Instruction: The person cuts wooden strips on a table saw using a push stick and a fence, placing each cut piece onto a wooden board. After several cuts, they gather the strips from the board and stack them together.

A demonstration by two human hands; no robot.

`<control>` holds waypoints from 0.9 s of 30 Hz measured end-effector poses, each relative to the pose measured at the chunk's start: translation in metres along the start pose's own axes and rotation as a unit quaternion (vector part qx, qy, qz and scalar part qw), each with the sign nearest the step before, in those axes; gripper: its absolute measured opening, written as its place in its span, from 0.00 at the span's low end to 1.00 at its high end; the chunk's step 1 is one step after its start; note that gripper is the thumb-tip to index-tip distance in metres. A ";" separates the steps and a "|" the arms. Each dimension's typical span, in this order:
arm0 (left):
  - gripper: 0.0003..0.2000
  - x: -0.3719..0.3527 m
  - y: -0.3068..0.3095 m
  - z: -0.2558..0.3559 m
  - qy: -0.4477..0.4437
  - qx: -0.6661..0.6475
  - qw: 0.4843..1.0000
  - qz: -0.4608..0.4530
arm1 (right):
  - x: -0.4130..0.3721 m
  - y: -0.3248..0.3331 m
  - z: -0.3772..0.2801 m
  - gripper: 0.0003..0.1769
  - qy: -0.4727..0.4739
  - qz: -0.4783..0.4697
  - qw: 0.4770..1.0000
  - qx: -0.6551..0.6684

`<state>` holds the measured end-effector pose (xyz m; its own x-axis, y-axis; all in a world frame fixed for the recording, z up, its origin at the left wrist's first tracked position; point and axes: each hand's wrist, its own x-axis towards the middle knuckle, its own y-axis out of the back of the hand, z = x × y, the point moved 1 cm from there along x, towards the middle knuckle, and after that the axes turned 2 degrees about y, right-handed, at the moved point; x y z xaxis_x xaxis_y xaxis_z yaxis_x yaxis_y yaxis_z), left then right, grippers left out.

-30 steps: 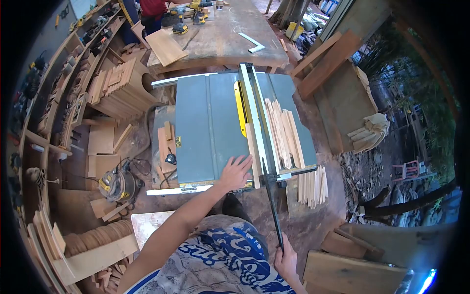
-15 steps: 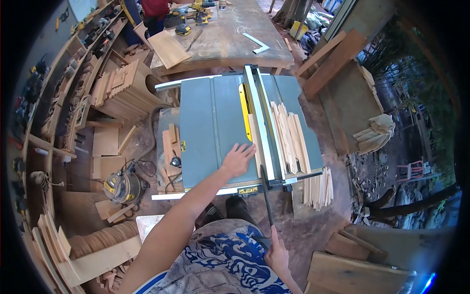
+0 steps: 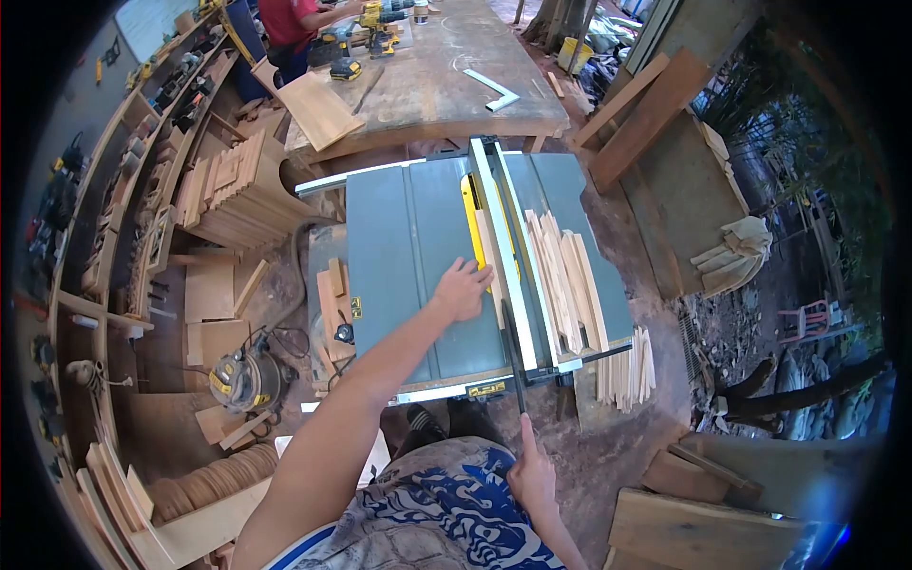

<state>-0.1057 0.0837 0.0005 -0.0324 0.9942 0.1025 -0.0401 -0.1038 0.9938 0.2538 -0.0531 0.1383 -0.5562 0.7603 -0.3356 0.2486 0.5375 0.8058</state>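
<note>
A thin wood strip lies on the grey table saw top, between the yellow insert and the long rip fence. My left hand rests flat on the saw top with fingers stretched out, fingertips against the strip's left side. A long black push stick reaches from the strip's near end back toward me, and my right hand is closed around its near end. The blade cannot be made out.
Several cut strips lie right of the fence; more strips stand below. A workbench behind holds drills and a square. A person in red stands there. A shop vacuum sits left.
The wood strip has slid farther forward along the fence, with the push stick and my right hand following. My left hand stays beside the strip. The view has shifted slightly.
</note>
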 end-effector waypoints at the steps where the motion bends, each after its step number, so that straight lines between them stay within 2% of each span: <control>1: 0.30 0.004 -0.002 -0.004 -0.001 0.000 1.000 0.000 | 0.006 0.001 -0.001 0.49 -0.001 0.000 1.000 0.000; 7: 0.29 0.028 0.002 -0.030 0.006 0.007 1.000 0.008 | 0.039 0.005 -0.016 0.50 0.003 0.003 1.000 0.012; 15: 0.29 0.068 0.009 -0.066 0.025 0.021 0.998 -0.061 | 0.090 0.010 -0.026 0.50 0.024 0.005 0.999 0.023; 19: 0.30 0.089 0.001 -0.090 0.026 0.026 0.998 -0.058 | 0.119 0.017 -0.042 0.50 0.010 -0.010 1.000 0.016; 21: 0.28 0.098 -0.005 -0.101 0.045 0.040 0.998 -0.033 | 0.135 0.014 -0.043 0.50 0.042 0.025 0.999 0.019; 25: 0.26 0.121 -0.017 -0.123 0.070 0.026 0.997 -0.002 | 0.174 0.012 -0.048 0.50 0.057 0.029 0.998 0.020; 27: 0.26 0.135 -0.019 -0.135 0.122 -0.026 0.992 -0.006 | 0.195 0.016 -0.056 0.48 0.059 0.025 0.997 0.046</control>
<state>-0.2440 0.2161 -0.0104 -0.2721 0.9597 0.0700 -0.0939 -0.0989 0.9907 0.1048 0.0834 0.1131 -0.6294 0.7417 -0.2317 0.3475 0.5353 0.7698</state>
